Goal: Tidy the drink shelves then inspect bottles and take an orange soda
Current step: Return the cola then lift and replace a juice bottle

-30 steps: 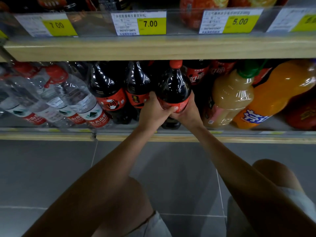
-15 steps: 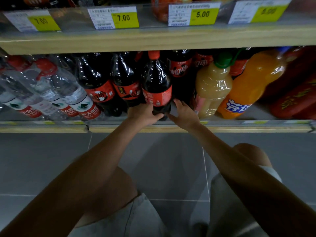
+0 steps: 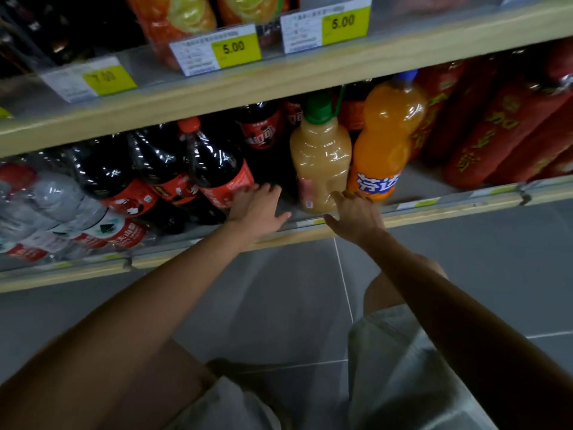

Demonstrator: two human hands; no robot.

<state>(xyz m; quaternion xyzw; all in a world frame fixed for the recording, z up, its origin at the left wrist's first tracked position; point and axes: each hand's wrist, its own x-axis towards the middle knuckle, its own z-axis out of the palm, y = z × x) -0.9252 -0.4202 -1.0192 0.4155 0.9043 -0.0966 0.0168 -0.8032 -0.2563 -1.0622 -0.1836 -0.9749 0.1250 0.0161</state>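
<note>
An orange soda bottle (image 3: 386,141) with a blue cap stands on the bottom shelf (image 3: 449,203), right of a pale juice bottle (image 3: 321,162) with a green cap. Dark cola bottles (image 3: 214,169) with red labels fill the shelf's middle. My left hand (image 3: 257,209) is spread open just right of the nearest cola bottle, its fingertips at the label and holding nothing. My right hand (image 3: 356,212) is open at the shelf's front edge, its fingers reaching to the bases of the juice and orange soda bottles.
Clear water bottles (image 3: 46,212) lie at the far left of the shelf, red packages (image 3: 502,128) at the far right. An upper wooden shelf (image 3: 279,85) with yellow price tags (image 3: 235,49) overhangs the bottles. Grey floor tiles (image 3: 279,305) and my knees are below.
Both hands let go of the cola bottle, which stands back in its row. My right hand moved right toward the juice and orange soda bottles. The view swung right and tilted.
</note>
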